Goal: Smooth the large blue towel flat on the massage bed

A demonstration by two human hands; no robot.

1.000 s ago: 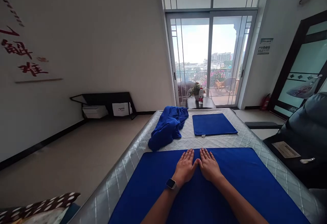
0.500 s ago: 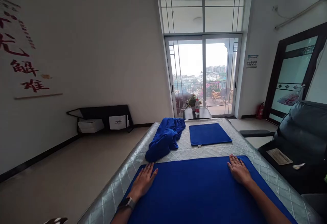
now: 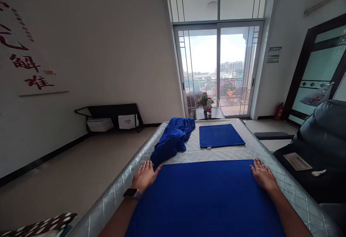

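A large blue cloth (image 3: 205, 197) lies spread flat on a silvery quilted mattress (image 3: 216, 154). My left hand (image 3: 146, 175) rests at its far left corner, fingers stretched and thumb out, a watch on the wrist. At the far right corner lies my right hand (image 3: 263, 175), palm down with the fingers extended. Neither hand grips anything. Just beyond my left hand is a crumpled blue cloth (image 3: 173, 139). Farther off, to its right, sits a smaller blue cloth (image 3: 221, 135), neatly folded into a flat rectangle with a white tag.
A small table (image 3: 213, 113) with a plant and a bottle (image 3: 209, 106) stands past the mattress. On the right is a black armchair (image 3: 321, 139) with a paper on its seat. A low black rack (image 3: 116, 112) holds boxes by the left wall.
Both hands have slid outward from the cloth's top to its far corners, left hand leftward and right hand rightward. The view has tilted down slightly.
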